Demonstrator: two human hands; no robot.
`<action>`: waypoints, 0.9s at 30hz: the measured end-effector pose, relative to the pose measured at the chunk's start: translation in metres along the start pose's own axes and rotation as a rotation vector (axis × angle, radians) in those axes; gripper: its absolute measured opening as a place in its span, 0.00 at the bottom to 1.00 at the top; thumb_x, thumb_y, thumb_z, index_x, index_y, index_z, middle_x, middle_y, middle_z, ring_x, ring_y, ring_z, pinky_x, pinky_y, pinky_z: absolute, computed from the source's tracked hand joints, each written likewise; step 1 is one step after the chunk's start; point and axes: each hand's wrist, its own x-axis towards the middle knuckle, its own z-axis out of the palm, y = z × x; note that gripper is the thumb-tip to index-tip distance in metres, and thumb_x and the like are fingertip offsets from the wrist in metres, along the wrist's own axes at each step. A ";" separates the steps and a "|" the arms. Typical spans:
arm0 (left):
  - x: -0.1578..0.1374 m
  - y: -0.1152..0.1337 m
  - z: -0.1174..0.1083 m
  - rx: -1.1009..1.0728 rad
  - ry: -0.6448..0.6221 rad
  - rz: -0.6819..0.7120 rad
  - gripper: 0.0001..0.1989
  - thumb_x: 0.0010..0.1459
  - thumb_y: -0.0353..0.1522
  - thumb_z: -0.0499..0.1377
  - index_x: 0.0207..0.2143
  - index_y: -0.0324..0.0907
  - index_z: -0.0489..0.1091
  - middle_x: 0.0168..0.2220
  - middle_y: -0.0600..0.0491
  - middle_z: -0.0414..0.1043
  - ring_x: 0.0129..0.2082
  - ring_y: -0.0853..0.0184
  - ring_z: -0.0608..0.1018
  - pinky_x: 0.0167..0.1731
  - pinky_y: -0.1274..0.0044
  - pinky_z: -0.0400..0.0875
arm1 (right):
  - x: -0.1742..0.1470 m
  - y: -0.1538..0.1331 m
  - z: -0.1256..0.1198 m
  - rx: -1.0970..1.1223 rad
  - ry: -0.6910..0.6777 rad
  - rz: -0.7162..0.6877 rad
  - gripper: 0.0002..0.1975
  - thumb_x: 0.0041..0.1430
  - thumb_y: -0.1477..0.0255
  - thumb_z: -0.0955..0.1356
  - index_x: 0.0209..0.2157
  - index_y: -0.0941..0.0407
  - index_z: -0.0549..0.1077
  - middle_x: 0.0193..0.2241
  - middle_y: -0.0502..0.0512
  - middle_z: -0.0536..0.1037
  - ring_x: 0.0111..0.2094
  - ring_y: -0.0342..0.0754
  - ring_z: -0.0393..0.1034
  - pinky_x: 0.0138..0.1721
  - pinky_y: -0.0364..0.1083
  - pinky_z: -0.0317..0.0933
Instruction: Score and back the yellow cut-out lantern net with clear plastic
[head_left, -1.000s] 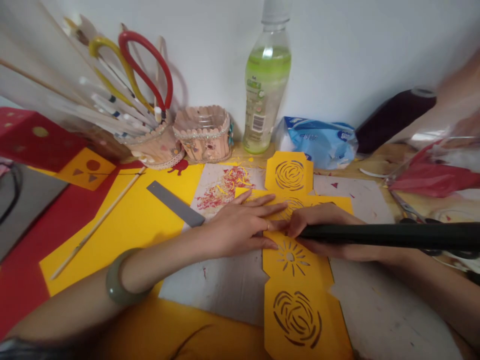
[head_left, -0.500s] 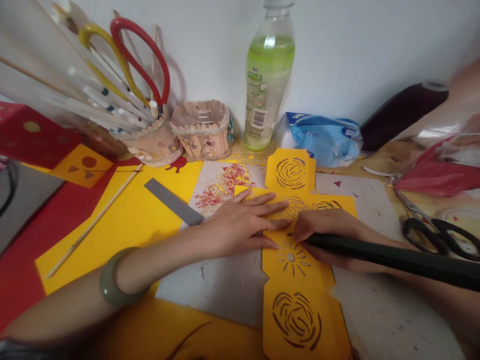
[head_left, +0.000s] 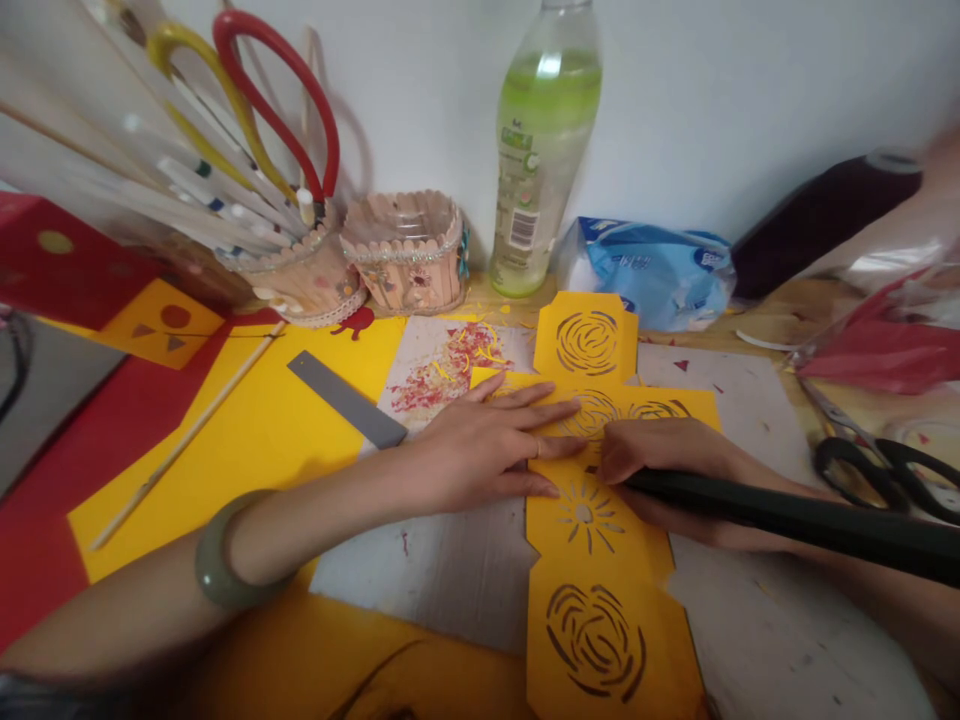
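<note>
A yellow card cut-out, shaped like an unfolded box with tabs, lies flat and bears slit rosettes and a sunburst. My left hand rests palm down across its left arm and middle, fingers spread, a green bangle on the wrist. Close beside those fingertips, my right hand is closed round a slim black pen-shaped tool. The tool's tip is hidden behind the fist, so its kind does not show. The fist rests on the card just above the sunburst.
Under the card is a grey-white board with red and yellow scraps. A grey ruler and wooden stick lie left. Behind stand a pen holder, stick basket, bottle and tissue pack; scissors lie right.
My right fist and the black tool have shifted very slightly to the right, baring a small dark cut in the card. The view has tilted a little; my left hand stays in place.
</note>
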 end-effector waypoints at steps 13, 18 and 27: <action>0.002 0.003 -0.002 0.027 -0.051 -0.040 0.24 0.60 0.46 0.52 0.58 0.53 0.59 0.64 0.56 0.51 0.64 0.59 0.54 0.58 0.58 0.50 | -0.018 -0.008 0.001 -0.031 0.048 0.136 0.08 0.52 0.80 0.63 0.33 0.53 0.64 0.26 0.46 0.71 0.25 0.40 0.66 0.26 0.39 0.59; -0.007 0.015 -0.002 0.167 0.075 -0.037 0.24 0.59 0.46 0.53 0.55 0.49 0.63 0.61 0.51 0.59 0.59 0.57 0.64 0.55 0.62 0.58 | -0.014 -0.019 -0.001 -0.007 0.035 0.291 0.05 0.52 0.79 0.63 0.31 0.55 0.66 0.23 0.46 0.71 0.23 0.40 0.64 0.24 0.39 0.57; -0.002 0.019 -0.002 0.222 0.272 0.101 0.11 0.63 0.33 0.51 0.42 0.42 0.72 0.47 0.52 0.74 0.53 0.62 0.70 0.57 0.62 0.57 | -0.014 -0.009 -0.005 0.143 0.043 0.317 0.02 0.55 0.73 0.65 0.31 0.57 0.69 0.26 0.49 0.72 0.26 0.41 0.64 0.27 0.40 0.59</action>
